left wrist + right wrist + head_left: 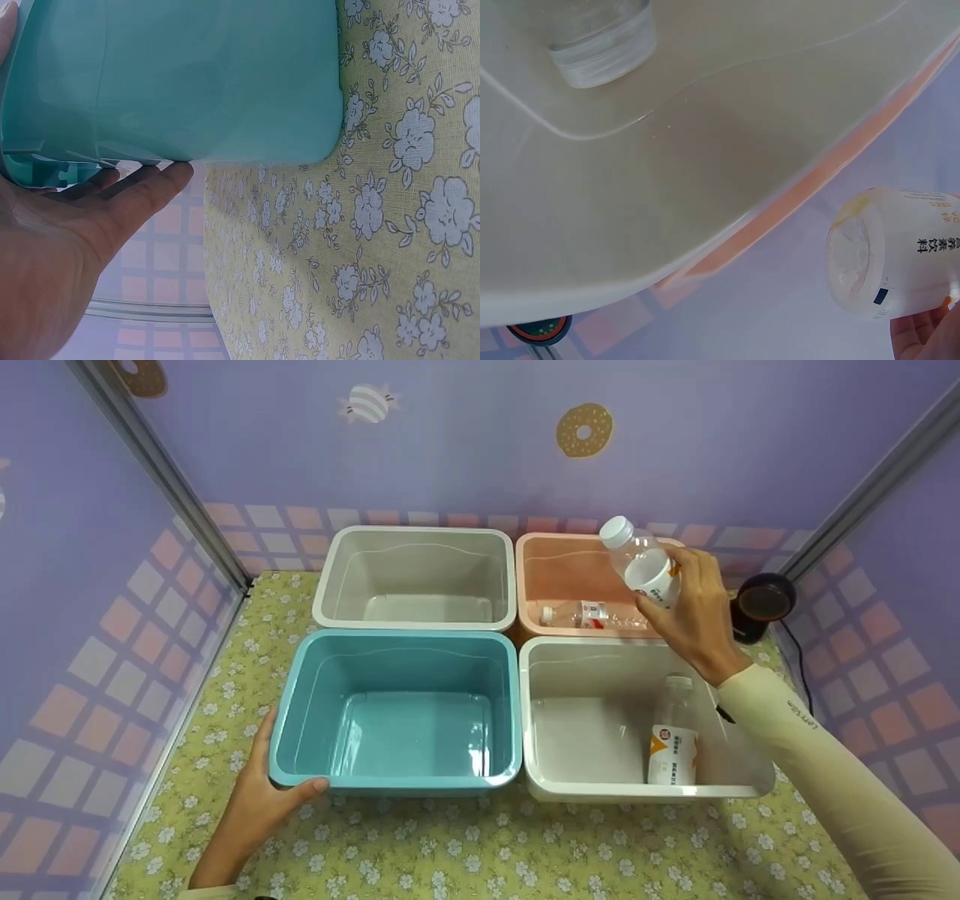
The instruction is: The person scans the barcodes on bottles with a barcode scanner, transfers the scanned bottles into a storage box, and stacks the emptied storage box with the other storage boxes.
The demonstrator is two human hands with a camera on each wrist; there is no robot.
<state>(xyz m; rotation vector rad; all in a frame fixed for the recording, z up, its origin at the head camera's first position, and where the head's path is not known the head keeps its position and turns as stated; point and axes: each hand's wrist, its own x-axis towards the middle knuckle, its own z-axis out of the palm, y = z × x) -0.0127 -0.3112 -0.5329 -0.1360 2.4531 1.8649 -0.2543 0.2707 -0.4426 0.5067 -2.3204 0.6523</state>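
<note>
R fingers (696, 574) rnd btl (646, 568), L fingers (142, 196) spread on blue bin (405, 783).

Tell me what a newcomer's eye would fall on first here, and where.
The blue tub at front left probably draws the eye first, with the left hand touching its near left corner. Next comes the white-capped bottle held in the right hand, seen in the head view against the pink tub at back right.

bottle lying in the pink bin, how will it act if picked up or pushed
The bottle is see-through with no liquid visible, so probably light for its size. Its clear body looks like plastic and may dent if squeezed. Lying on its side in the pink bin, its rounded shape could roll when nudged.
</note>
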